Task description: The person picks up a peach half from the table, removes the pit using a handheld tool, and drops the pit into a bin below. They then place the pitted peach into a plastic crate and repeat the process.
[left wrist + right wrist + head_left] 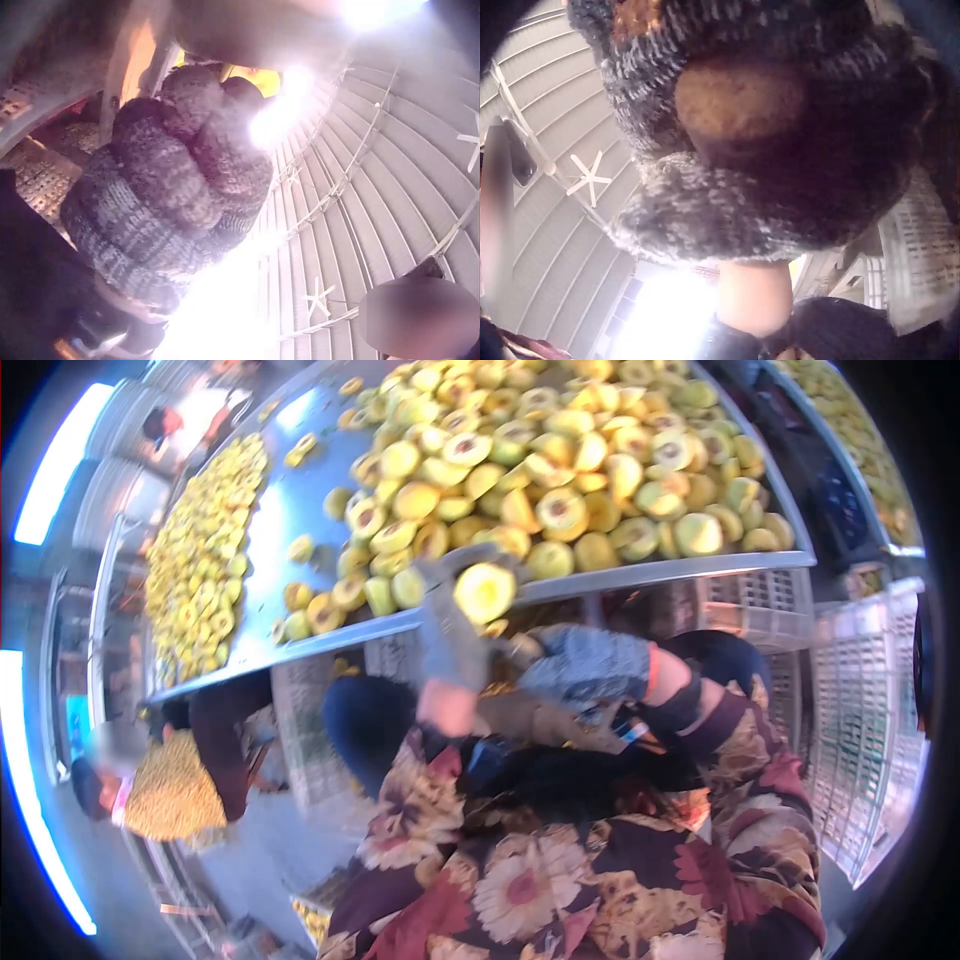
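In the head view my left hand [452, 625], in a grey glove and blurred, holds a yellow fruit half [485, 593] at the metal table's [400, 623] near edge, its cut face towards the camera. Just right of it and lower, my right hand [590, 665], also gloved, has its fingers curled round a small brownish thing [523, 650], too blurred to name. The left wrist view has a curled knitted glove [169, 165] with yellow fruit [257, 79] behind it. A rounded brown thing [739, 101] lies against a knitted glove [697, 214] in the right wrist view.
A large heap of fruit halves [560, 510] covers the table's right part, a second heap [205, 560] its left. Plastic crates [865, 720] stand at the right and below the table. A seated person [175, 785] is at the left, another person [190, 425] farther back.
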Demonstrator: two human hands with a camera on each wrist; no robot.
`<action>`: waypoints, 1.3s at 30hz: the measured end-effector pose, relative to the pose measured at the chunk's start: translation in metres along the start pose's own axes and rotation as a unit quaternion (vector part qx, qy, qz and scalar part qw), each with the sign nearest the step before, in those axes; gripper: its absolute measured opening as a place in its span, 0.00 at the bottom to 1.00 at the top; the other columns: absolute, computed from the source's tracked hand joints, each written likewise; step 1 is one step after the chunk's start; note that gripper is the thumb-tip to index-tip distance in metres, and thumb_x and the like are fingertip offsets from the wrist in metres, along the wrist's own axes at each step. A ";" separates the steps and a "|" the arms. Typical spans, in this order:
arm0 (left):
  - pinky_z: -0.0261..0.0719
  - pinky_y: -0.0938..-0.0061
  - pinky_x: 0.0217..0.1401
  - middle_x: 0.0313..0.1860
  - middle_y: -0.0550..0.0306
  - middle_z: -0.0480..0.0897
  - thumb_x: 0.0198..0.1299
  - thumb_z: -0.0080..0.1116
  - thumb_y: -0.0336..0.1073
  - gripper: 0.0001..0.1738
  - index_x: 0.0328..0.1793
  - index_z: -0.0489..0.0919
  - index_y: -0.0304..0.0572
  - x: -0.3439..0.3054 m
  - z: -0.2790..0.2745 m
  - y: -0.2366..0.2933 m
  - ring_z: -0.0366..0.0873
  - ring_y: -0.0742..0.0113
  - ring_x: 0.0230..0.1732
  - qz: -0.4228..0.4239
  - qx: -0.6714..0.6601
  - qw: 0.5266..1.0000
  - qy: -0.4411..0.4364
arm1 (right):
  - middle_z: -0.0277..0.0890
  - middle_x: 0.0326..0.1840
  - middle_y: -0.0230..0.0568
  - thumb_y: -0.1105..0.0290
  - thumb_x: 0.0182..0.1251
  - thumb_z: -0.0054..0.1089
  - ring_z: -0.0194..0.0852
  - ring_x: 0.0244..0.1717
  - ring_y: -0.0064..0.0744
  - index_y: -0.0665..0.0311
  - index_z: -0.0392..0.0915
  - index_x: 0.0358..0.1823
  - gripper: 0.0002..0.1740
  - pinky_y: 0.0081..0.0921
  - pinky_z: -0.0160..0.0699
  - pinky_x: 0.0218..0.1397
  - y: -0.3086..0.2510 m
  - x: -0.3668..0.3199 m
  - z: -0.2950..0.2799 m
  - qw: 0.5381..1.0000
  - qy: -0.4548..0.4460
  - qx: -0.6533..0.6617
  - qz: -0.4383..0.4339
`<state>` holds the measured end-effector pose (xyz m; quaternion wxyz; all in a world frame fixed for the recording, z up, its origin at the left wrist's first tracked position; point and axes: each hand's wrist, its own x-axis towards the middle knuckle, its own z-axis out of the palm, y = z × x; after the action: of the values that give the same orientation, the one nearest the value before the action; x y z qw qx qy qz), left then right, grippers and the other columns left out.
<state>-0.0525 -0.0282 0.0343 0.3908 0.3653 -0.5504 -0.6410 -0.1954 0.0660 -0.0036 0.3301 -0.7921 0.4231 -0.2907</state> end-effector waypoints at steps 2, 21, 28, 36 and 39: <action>0.77 0.74 0.54 0.41 0.51 0.82 0.76 0.29 0.45 0.24 0.51 0.75 0.35 -0.005 -0.003 0.008 0.80 0.66 0.45 0.134 0.197 0.971 0.007 | 0.80 0.39 0.53 0.61 0.63 0.56 0.81 0.40 0.48 0.62 0.78 0.43 0.13 0.39 0.77 0.44 -0.017 -0.002 -0.009 0.977 0.000 0.108 0.186; 0.70 0.58 0.61 0.54 0.41 0.76 0.60 0.58 0.45 0.23 0.53 0.78 0.31 -0.087 -0.271 0.034 0.73 0.46 0.55 0.076 0.646 0.642 0.407 | 0.78 0.42 0.50 0.47 0.57 0.60 0.78 0.43 0.47 0.61 0.74 0.56 0.31 0.41 0.76 0.48 0.037 0.029 -0.169 0.829 0.110 -0.239 0.494; 0.65 0.70 0.66 0.56 0.51 0.74 0.63 0.56 0.34 0.15 0.53 0.78 0.34 -0.054 -0.160 0.026 0.70 0.62 0.60 0.091 0.221 0.938 0.251 | 0.76 0.17 0.42 0.51 0.54 0.65 0.76 0.17 0.39 0.67 0.78 0.40 0.24 0.37 0.78 0.24 0.091 0.020 -0.179 0.856 0.126 -0.204 0.458; 0.77 0.78 0.35 0.54 0.48 0.78 0.72 0.33 0.60 0.36 0.66 0.67 0.31 -0.047 -0.053 0.042 0.80 0.69 0.42 -0.172 -0.090 0.975 -0.105 | 0.74 0.19 0.32 0.56 0.56 0.69 0.68 0.11 0.17 0.64 0.78 0.37 0.19 0.16 0.66 0.12 -0.078 0.020 -0.090 0.859 0.164 0.277 0.398; 0.79 0.75 0.44 0.52 0.50 0.79 0.71 0.30 0.63 0.38 0.65 0.67 0.34 -0.046 -0.040 0.032 0.80 0.66 0.47 -0.168 -0.185 0.951 -0.184 | 0.76 0.20 0.35 0.52 0.57 0.68 0.71 0.12 0.24 0.65 0.77 0.38 0.22 0.22 0.70 0.15 -0.090 0.033 -0.044 0.852 0.077 0.354 0.378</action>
<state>0.0058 -0.0062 0.0628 0.2304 0.2495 -0.4153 -0.8439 -0.1692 0.0639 0.0988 0.6392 -0.3751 0.5825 -0.3339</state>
